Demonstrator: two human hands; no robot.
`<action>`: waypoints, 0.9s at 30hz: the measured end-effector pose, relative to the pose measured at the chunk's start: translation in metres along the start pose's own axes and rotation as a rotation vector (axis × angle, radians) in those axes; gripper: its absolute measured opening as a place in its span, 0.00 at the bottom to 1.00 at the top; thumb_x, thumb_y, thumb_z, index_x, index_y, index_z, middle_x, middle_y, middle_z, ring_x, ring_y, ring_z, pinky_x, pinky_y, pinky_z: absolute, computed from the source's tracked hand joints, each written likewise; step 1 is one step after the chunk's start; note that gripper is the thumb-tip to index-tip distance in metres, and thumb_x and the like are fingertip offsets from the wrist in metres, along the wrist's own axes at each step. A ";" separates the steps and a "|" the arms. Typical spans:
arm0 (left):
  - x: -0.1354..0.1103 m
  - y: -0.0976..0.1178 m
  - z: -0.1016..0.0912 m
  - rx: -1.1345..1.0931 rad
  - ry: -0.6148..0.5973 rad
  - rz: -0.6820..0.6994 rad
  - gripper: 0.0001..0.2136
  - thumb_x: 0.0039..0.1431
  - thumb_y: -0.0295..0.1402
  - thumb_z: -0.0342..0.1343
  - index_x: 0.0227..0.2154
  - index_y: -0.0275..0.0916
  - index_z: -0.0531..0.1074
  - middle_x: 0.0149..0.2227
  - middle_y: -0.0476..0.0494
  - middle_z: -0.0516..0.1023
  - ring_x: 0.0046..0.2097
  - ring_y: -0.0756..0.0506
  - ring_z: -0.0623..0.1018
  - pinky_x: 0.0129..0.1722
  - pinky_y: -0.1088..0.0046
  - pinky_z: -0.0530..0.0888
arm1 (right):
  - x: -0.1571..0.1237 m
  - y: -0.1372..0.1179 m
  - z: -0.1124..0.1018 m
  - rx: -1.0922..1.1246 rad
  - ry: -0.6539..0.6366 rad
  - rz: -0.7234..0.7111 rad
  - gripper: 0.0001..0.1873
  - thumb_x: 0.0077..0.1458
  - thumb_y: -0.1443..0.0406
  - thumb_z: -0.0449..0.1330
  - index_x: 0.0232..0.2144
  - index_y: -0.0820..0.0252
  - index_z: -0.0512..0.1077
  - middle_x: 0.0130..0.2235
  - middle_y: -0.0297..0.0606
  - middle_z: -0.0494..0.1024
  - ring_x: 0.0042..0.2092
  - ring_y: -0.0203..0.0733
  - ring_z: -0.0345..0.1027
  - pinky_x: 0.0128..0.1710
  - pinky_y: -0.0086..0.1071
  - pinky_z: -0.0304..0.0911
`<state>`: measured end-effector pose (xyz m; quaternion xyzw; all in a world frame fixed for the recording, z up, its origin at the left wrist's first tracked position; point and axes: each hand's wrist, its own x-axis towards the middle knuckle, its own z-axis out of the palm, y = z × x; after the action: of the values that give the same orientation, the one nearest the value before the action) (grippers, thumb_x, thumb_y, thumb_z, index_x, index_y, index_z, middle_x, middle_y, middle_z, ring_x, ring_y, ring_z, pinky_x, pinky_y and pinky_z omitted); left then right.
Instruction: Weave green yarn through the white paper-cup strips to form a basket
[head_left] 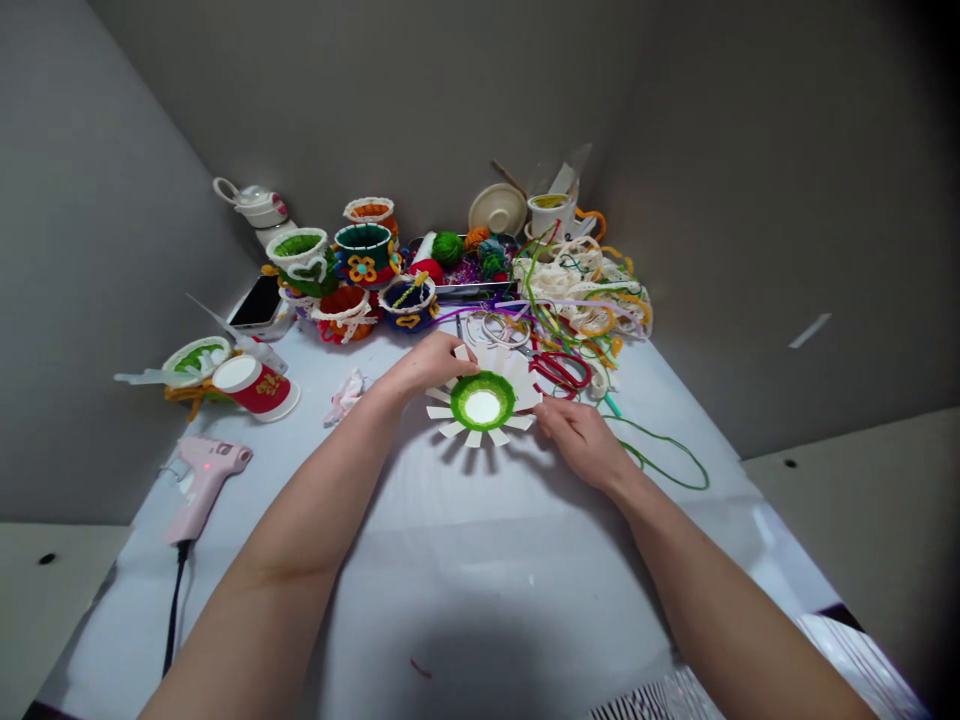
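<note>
A white paper cup cut into splayed strips [484, 405], with green yarn woven round its base, lies on the table between my hands. My left hand [427, 365] grips its upper left strips, fingers curled round them. My right hand [581, 440] pinches the strips on its right side. A green yarn strand [667, 455] trails off to the right across the table.
A pink glue gun [202, 480] lies at the left, beside a red paper cup [259, 388] on its side. Several finished yarn-wrapped cups [364, 255], a tray of yarn balls [465, 265] and a heap of cords [592, 290] crowd the back. A phone [256, 300] rests back left.
</note>
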<state>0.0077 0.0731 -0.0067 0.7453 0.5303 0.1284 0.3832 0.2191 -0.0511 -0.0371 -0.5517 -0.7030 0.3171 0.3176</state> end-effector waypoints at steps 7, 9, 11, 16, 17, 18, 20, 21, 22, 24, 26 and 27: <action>-0.005 0.005 -0.004 0.070 -0.131 -0.004 0.14 0.47 0.40 0.59 0.34 0.36 0.76 0.29 0.45 0.76 0.30 0.49 0.73 0.27 0.75 0.65 | 0.002 0.005 0.005 0.008 0.163 0.172 0.20 0.58 0.57 0.49 0.18 0.60 0.60 0.19 0.29 0.55 0.24 0.34 0.52 0.25 0.29 0.48; -0.009 0.007 -0.009 0.048 -0.234 0.030 0.19 0.46 0.43 0.59 0.39 0.37 0.75 0.33 0.45 0.77 0.33 0.48 0.74 0.30 0.75 0.67 | 0.002 0.007 0.004 0.007 0.153 0.163 0.19 0.58 0.58 0.49 0.18 0.61 0.63 0.19 0.29 0.57 0.24 0.34 0.52 0.25 0.29 0.49; -0.013 0.009 -0.014 0.023 -0.267 0.099 0.24 0.46 0.45 0.60 0.45 0.37 0.73 0.38 0.43 0.77 0.37 0.47 0.75 0.33 0.75 0.68 | 0.002 0.007 0.002 0.013 0.107 0.138 0.19 0.58 0.59 0.48 0.22 0.62 0.70 0.19 0.30 0.59 0.25 0.35 0.54 0.26 0.29 0.50; -0.025 0.023 -0.019 -0.058 -0.408 0.273 0.26 0.49 0.43 0.59 0.50 0.35 0.69 0.44 0.41 0.76 0.44 0.47 0.74 0.40 0.75 0.68 | 0.000 0.006 -0.004 0.062 -0.035 0.050 0.20 0.60 0.59 0.48 0.26 0.63 0.75 0.20 0.32 0.66 0.25 0.36 0.58 0.27 0.29 0.52; -0.027 0.026 -0.019 -0.038 -0.468 0.287 0.25 0.49 0.43 0.59 0.49 0.35 0.70 0.42 0.42 0.77 0.42 0.47 0.74 0.39 0.76 0.68 | -0.001 0.006 -0.005 0.069 -0.060 0.033 0.20 0.60 0.58 0.48 0.26 0.63 0.74 0.22 0.33 0.68 0.26 0.36 0.59 0.27 0.29 0.53; -0.029 0.028 -0.019 0.001 -0.522 0.301 0.23 0.50 0.43 0.58 0.46 0.35 0.72 0.40 0.43 0.78 0.40 0.48 0.74 0.37 0.76 0.68 | -0.001 0.007 -0.006 0.069 -0.079 0.023 0.21 0.60 0.58 0.48 0.26 0.63 0.74 0.23 0.34 0.70 0.27 0.36 0.60 0.28 0.29 0.54; -0.031 0.031 -0.017 0.110 -0.576 0.326 0.20 0.51 0.44 0.57 0.41 0.35 0.74 0.37 0.45 0.78 0.37 0.49 0.74 0.34 0.77 0.67 | -0.002 0.007 -0.008 0.056 -0.102 0.021 0.21 0.60 0.58 0.48 0.26 0.63 0.73 0.25 0.35 0.73 0.28 0.36 0.62 0.28 0.29 0.54; -0.031 0.032 -0.016 0.164 -0.573 0.332 0.19 0.51 0.45 0.57 0.39 0.36 0.75 0.36 0.45 0.78 0.36 0.49 0.74 0.34 0.77 0.66 | -0.002 0.007 -0.008 0.048 -0.106 0.027 0.21 0.60 0.58 0.48 0.26 0.63 0.73 0.26 0.35 0.73 0.28 0.36 0.62 0.28 0.29 0.54; -0.031 0.032 -0.014 0.210 -0.551 0.330 0.18 0.51 0.45 0.57 0.38 0.36 0.76 0.36 0.46 0.78 0.35 0.49 0.74 0.33 0.77 0.66 | -0.002 0.007 -0.008 0.041 -0.106 0.035 0.21 0.60 0.57 0.48 0.26 0.63 0.73 0.26 0.35 0.73 0.28 0.37 0.62 0.28 0.29 0.54; -0.030 0.032 -0.009 0.269 -0.482 0.301 0.17 0.50 0.45 0.57 0.36 0.36 0.76 0.34 0.46 0.79 0.34 0.49 0.73 0.32 0.77 0.65 | -0.001 0.006 -0.008 0.035 -0.102 0.052 0.21 0.60 0.57 0.48 0.26 0.63 0.74 0.25 0.35 0.73 0.28 0.37 0.62 0.28 0.29 0.54; -0.029 0.031 -0.005 0.298 -0.439 0.274 0.15 0.50 0.43 0.57 0.34 0.36 0.76 0.32 0.47 0.79 0.33 0.49 0.73 0.31 0.77 0.64 | -0.001 0.005 -0.008 0.040 -0.094 0.070 0.21 0.60 0.57 0.48 0.25 0.62 0.73 0.26 0.35 0.73 0.28 0.37 0.62 0.28 0.29 0.54; -0.029 0.031 -0.004 0.303 -0.425 0.267 0.14 0.49 0.42 0.57 0.33 0.36 0.76 0.31 0.47 0.78 0.32 0.49 0.73 0.30 0.77 0.64 | 0.000 0.005 -0.007 0.045 -0.090 0.078 0.21 0.60 0.57 0.48 0.25 0.62 0.74 0.26 0.35 0.74 0.28 0.37 0.62 0.28 0.29 0.54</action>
<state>0.0149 0.0453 0.0242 0.8675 0.3486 -0.0619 0.3494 0.2280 -0.0498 -0.0369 -0.5564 -0.6875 0.3693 0.2852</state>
